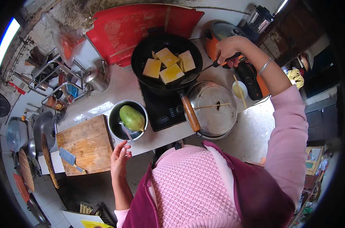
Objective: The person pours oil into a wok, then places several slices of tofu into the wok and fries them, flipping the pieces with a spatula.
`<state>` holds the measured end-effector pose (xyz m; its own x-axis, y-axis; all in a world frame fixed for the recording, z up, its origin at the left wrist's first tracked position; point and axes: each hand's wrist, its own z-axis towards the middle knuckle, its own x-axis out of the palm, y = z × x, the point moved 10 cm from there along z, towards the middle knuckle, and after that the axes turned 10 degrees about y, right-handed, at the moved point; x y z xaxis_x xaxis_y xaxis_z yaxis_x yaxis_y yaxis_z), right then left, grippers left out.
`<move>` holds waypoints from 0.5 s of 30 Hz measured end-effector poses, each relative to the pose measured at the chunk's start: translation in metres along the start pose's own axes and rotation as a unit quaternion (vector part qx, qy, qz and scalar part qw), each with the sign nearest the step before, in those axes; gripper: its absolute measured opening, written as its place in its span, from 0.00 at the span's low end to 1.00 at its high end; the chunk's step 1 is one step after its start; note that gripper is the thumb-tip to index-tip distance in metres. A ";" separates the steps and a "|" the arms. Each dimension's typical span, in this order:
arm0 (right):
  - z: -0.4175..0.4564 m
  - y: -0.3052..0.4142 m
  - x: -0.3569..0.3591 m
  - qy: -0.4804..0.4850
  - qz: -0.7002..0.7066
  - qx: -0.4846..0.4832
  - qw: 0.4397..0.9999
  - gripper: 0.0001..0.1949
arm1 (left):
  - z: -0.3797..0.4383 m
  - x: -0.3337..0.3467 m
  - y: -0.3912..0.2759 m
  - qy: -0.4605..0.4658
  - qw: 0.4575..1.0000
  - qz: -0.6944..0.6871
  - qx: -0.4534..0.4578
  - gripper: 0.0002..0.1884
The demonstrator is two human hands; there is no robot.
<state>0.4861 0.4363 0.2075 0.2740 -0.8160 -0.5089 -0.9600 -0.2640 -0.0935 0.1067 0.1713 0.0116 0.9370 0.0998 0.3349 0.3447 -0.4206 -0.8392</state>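
A black wok (142, 61) sits on an induction cooktop (158, 107), with several yellowish rectangular slabs (171, 73), possibly tofu, lying in it. My right hand (229, 51) grips the dark handle of a metal spatula (205, 69), whose blade reaches into the wok's right side, beside the slabs. The wok's wooden handle (190, 113) points towards me and is not held. My left hand (121, 156) holds nothing, its fingers apart and slightly curled, just below a metal bowl (110, 128). In that bowl lie a large green fruit or gourd (132, 118) and a utensil with a clear handle (128, 133).
A lidded metal pot (212, 122) stands right of the wok handle, with a chopstick on its lid. Beyond it are a small bowl (235, 90) with chopsticks and an orange cooker (211, 47). At left, a cleaver (67, 156) rests on a wooden cutting board (89, 142) near the sink (44, 125).
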 end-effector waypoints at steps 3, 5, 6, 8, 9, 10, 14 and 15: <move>0.005 0.004 -0.005 -0.004 -0.015 0.005 1.000 0.14 | 0.002 -0.003 -0.001 -0.001 1.000 -0.001 0.000 0.20; 0.016 0.006 -0.003 0.025 0.005 0.013 1.000 0.13 | 0.004 -0.003 -0.001 0.000 1.000 -0.001 -0.004 0.20; 0.022 0.007 0.000 0.039 0.015 0.017 0.999 0.13 | 0.004 -0.003 -0.001 -0.002 1.000 0.000 -0.008 0.20; 0.030 0.009 0.003 0.036 0.024 0.007 0.999 0.12 | 0.004 -0.003 -0.001 0.003 1.000 0.000 -0.005 0.20; 0.033 0.011 0.005 0.035 0.027 0.002 0.999 0.12 | 0.005 -0.002 -0.002 0.009 1.000 -0.002 0.000 0.20; 0.036 0.013 0.009 0.036 0.030 -0.005 0.999 0.12 | 0.005 -0.003 -0.001 0.004 1.000 -0.003 -0.004 0.20; 0.037 0.017 0.026 0.023 0.034 -0.029 0.999 0.13 | 0.005 -0.008 0.000 -0.001 1.000 -0.011 0.000 0.19; 0.036 0.019 0.030 0.016 0.035 -0.040 0.998 0.13 | 0.005 -0.009 0.000 -0.002 1.000 -0.012 0.001 0.19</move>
<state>0.4744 0.4259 0.1596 0.2089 -0.8498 -0.4839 -0.9696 -0.2444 0.0106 0.0984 0.1746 0.0062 0.9284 0.1142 0.3536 0.3679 -0.4159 -0.8317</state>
